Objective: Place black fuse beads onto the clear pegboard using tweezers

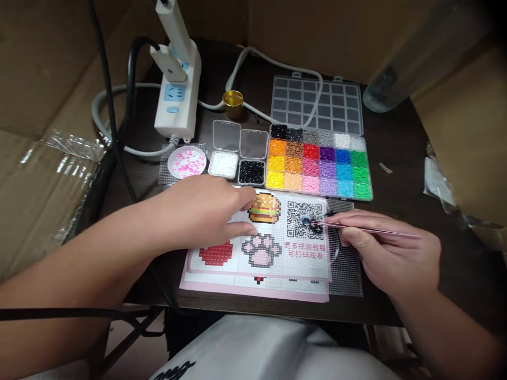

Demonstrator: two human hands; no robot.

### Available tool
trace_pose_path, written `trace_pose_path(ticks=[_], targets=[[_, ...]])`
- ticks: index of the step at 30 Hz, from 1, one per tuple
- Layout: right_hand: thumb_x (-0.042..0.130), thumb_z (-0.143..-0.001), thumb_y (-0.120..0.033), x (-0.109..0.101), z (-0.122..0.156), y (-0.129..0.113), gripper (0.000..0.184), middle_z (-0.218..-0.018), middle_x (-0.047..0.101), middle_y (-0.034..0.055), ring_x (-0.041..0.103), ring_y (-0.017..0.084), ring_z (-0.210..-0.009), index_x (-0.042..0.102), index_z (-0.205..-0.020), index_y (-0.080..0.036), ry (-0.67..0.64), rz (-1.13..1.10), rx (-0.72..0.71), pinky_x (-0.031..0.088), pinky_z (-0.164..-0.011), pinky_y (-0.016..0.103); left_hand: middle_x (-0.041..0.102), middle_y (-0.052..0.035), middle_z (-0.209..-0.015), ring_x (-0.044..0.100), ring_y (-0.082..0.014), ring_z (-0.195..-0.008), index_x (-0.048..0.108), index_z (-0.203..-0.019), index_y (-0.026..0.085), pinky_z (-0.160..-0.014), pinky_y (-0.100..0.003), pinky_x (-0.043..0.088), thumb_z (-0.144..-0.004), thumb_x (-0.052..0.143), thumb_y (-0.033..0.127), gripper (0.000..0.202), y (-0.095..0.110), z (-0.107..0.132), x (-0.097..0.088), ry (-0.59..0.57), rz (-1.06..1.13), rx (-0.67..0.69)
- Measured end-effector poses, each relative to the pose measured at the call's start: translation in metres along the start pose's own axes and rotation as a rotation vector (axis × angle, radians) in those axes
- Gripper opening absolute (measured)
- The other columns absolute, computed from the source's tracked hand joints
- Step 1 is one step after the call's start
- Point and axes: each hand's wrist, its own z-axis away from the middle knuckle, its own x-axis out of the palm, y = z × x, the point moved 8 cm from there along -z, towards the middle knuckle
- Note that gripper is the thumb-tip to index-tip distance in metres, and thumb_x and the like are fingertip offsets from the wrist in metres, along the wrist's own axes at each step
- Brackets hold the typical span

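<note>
My left hand rests over the left part of a printed pattern sheet, thumb and index finger apart beside the burger picture. Nothing shows between those fingers. In my right hand is a pair of pink tweezers, its tips over the QR code. Black beads lie around the tips, too small to tell whether the tweezers grip one. A clear pegboard covers part of the sheet and sticks out at its right. Below the burger shows a pink paw picture.
Behind the sheet stand a box of coloured beads with its lid open, small boxes of white beads and black beads, and a dish of pink beads. A power strip, cables and a gold cup are farther back.
</note>
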Motion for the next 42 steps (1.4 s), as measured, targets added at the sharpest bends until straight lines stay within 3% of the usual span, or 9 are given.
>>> trace_pose_path(ticks=[5,10,18,23,27,42], targets=[[0.079,-0.092,-0.01,-0.007,0.004,0.003,0.026,-0.096,0.087,-0.0029,0.085,0.021,-0.087,0.088,-0.097,-0.034,0.057,0.031,-0.021,0.073,-0.081,0.033,0.073,-0.0062,-0.071,0.068,-0.0278,-0.069,0.072,-0.116,0.027,-0.063,-0.037,0.042,-0.088,0.059,0.068,0.051,0.0,0.001,-0.002,-0.002,0.002,-0.014],[0.082,-0.09,-0.01,-0.011,0.006,0.006,0.026,-0.096,0.087,-0.0058,0.084,0.016,-0.089,0.088,-0.097,-0.035,0.109,0.057,-0.023,0.071,-0.086,0.027,0.072,-0.0072,-0.073,0.066,-0.0295,-0.068,0.073,-0.119,0.028,-0.062,-0.038,0.038,-0.087,0.058,0.074,0.058,0.0,0.002,-0.002,0.002,0.006,-0.012],[0.08,-0.093,-0.011,-0.012,0.005,0.01,0.026,-0.098,0.087,-0.0066,0.083,0.014,-0.091,0.088,-0.097,-0.035,0.124,0.05,0.014,0.07,-0.089,0.025,0.069,-0.0065,-0.07,0.06,-0.0277,-0.063,0.073,-0.116,0.028,-0.062,-0.038,0.032,-0.088,0.057,0.07,0.053,0.001,0.001,-0.001,0.022,-0.002,-0.004],[0.079,-0.093,-0.012,-0.015,0.004,0.01,0.024,-0.096,0.087,-0.006,0.083,0.014,-0.088,0.088,-0.094,-0.034,0.134,0.042,0.024,0.07,-0.088,0.026,0.068,-0.0063,-0.069,0.06,-0.0282,-0.064,0.072,-0.115,0.027,-0.062,-0.038,0.032,-0.085,0.058,0.077,0.06,0.001,0.002,-0.001,0.02,0.002,-0.027],[0.078,-0.093,-0.012,-0.018,0.004,0.01,0.024,-0.094,0.087,-0.0054,0.082,0.015,-0.087,0.088,-0.092,-0.034,0.145,0.063,0.037,0.069,-0.088,0.027,0.068,-0.0063,-0.07,0.062,-0.0293,-0.066,0.072,-0.116,0.028,-0.063,-0.037,0.034,-0.079,0.059,0.085,0.069,-0.001,0.002,0.0,0.01,0.021,-0.05],[0.078,-0.093,-0.012,-0.018,0.003,0.01,0.023,-0.094,0.087,-0.0038,0.082,0.016,-0.086,0.088,-0.092,-0.033,0.134,0.044,0.031,0.069,-0.087,0.029,0.074,-0.0096,-0.077,0.069,-0.0342,-0.074,0.072,-0.117,0.028,-0.068,-0.041,0.043,-0.075,0.059,0.087,0.074,-0.004,0.001,0.003,-0.007,0.035,-0.091]])
